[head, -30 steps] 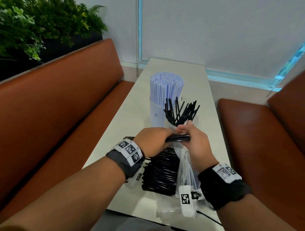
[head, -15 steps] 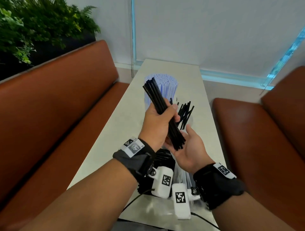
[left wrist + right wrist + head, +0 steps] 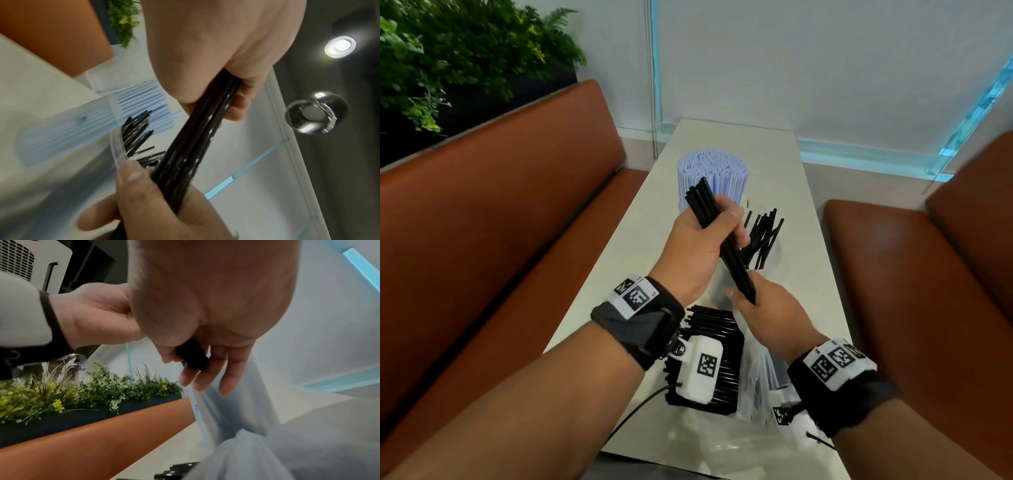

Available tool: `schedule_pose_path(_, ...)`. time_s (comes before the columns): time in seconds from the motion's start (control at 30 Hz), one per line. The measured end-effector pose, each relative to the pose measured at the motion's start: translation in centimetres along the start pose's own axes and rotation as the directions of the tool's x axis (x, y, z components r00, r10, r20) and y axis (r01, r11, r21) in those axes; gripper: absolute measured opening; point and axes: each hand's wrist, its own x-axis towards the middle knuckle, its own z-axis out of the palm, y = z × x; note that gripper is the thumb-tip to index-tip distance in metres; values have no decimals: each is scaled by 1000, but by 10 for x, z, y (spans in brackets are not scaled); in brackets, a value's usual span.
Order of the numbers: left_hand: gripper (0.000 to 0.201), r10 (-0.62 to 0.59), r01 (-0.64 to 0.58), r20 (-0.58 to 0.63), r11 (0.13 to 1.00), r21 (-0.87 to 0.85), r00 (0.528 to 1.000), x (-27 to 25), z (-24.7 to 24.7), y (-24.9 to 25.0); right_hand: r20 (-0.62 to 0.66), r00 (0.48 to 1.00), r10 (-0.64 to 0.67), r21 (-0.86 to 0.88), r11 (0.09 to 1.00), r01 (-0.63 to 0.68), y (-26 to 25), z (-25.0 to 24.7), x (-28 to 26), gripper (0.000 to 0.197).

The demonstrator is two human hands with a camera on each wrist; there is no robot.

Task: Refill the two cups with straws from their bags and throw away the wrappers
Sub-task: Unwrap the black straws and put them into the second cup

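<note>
A bundle of black straws (image 3: pixel 717 236) is gripped by the left hand (image 3: pixel 700 250), its lower ends squared against the slack-fingered right hand (image 3: pixel 767 308). It should be evened, then lowered upright into the part-filled cup (image 3: pixel 763 240) beside the white straws (image 3: pixel 714 178).

A long, pale surface (image 3: pixel 647 260) runs away toward a plain white wall (image 3: pixel 825 68) edged with glowing light-blue strips (image 3: pixel 873 154). Rust-brown padded booth benches stand on both sides, one at left (image 3: pixel 500 205) and one at right (image 3: pixel 914 274). Behind the left bench, green leafy plants (image 3: pixel 448 51) fill a dark planter.
</note>
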Motion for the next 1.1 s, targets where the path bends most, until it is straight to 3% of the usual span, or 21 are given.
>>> schedule_pose_path(0.07,9,79,-74,-50,993,97,996,7,1,7,-49,999,4,-87,996,-8,3,-4,6,24)
schedule_pose_path(0.17,8,240,-207,-268,967,147,933,31,-1,25,-88,996,-8,-262,965,-16,16,-9,18,52)
schedule_pose_path(0.27,8,326,-290,-361,945,153,874,55,5,37,-33,999,-13,-383,924,0,25,-11,33,37)
schedule_pose_path(0.37,8,344,-275,-309,929,246,887,63,20,23,114,992,-60,-441,891,105,33,-4,47,21)
schedule_pose_path(0.6,10,261,-148,-213,888,435,941,69,21,-24,92,993,-74,-404,909,106,45,6,59,13)
schedule_pose_path(0.67,10,182,-75,-164,856,511,969,70,20,-33,82,993,-85,-400,910,111,46,7,60,14)
schedule_pose_path(0.73,14,30,29,-82,774,632,996,68,17,-40,70,995,-72,-383,919,94,45,6,60,17)
schedule_pose_path(0.8,27,-61,88,-65,743,663,996,66,12,-43,65,996,-64,-368,926,83,43,5,60,19)
schedule_pose_path(0.93,56,34,27,-81,757,652,996,63,3,-28,67,996,-65,-397,914,87,43,6,63,20)
schedule_pose_path(1.1,43,224,-125,-64,732,669,972,44,-14,-11,74,993,-92,-384,916,113,45,5,62,22)
